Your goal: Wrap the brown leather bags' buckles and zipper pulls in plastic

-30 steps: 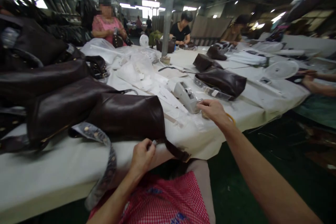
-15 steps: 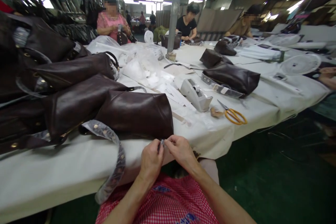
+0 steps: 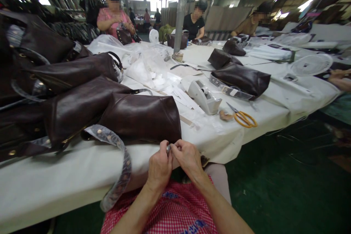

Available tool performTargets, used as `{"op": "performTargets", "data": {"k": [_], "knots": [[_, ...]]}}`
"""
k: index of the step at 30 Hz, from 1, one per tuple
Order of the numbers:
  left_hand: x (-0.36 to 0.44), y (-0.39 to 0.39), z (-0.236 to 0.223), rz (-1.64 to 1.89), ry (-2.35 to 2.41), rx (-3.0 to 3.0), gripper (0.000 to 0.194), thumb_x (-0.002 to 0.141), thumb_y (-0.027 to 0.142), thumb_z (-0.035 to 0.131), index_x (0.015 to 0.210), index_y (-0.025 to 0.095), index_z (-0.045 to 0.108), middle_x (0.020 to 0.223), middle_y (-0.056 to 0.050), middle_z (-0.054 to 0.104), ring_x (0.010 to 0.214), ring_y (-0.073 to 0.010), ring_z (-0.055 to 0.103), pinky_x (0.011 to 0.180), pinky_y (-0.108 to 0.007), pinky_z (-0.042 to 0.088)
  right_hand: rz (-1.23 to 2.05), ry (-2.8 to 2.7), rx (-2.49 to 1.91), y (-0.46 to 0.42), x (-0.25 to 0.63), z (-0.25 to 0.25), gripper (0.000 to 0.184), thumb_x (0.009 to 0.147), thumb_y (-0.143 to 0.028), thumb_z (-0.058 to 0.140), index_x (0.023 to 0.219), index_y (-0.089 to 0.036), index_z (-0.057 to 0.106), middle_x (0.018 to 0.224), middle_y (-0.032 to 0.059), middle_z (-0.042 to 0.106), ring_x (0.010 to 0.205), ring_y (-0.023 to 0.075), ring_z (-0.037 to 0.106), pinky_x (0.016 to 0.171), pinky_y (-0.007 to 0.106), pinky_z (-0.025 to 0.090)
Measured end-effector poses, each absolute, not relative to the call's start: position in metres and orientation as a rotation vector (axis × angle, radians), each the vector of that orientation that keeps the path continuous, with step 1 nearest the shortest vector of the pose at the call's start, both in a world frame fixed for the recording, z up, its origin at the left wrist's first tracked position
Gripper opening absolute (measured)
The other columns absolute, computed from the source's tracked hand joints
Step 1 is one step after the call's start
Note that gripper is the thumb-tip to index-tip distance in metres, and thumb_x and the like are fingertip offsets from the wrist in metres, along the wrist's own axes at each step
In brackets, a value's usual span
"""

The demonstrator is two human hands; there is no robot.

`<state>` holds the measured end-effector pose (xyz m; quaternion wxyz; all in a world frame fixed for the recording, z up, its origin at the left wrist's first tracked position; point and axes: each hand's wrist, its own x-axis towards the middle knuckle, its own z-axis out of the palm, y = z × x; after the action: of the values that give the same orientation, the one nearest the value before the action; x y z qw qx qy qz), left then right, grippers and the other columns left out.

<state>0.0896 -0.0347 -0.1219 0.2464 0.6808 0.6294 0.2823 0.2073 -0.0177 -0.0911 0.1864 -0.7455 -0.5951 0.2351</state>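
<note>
At the table's front edge my left hand [image 3: 160, 164] and my right hand [image 3: 188, 156] meet, both closed in a pinch. Between their fingertips is a tiny greyish piece, too small and too covered to name. Just beyond them lies a dark brown leather bag [image 3: 142, 119] on its side, its lower right corner close to my fingers. A plastic-wrapped strap [image 3: 120, 153] with metal studs hangs from it over the table edge, left of my left hand.
More brown bags [image 3: 76, 106] are heaped at left. Beyond my hands are a tape dispenser [image 3: 204, 97], orange-handled scissors [image 3: 244, 118], another bag [image 3: 241, 78] and clear plastic wrapping [image 3: 145, 62]. A metal post [image 3: 181, 14] rises mid-table; a white fan [image 3: 311, 64] is at right. Co-workers sit across.
My fingertips have shifted slightly around the small piece, the left index finger now raised higher. The bags near me stay in place. Across the table, the person in pink has moved their hands.
</note>
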Motion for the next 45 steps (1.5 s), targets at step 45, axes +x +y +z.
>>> {"op": "performTargets", "data": {"k": [45], "knots": [[0.085, -0.033, -0.119, 0.996, 1.437, 1.305, 0.021, 0.08, 0.029, 0.057, 0.095, 0.021, 0.045, 0.058, 0.006, 0.059, 0.05, -0.0123, 0.056, 0.052, -0.021, 0.038, 1.832, -0.269, -0.86, -0.03, 0.206, -0.116, 0.018, 0.058, -0.013, 0.071, 0.066, -0.013, 0.055, 0.059, -0.0054, 0.048, 0.042, -0.0002, 0.025, 0.036, 0.012, 0.019]]}}
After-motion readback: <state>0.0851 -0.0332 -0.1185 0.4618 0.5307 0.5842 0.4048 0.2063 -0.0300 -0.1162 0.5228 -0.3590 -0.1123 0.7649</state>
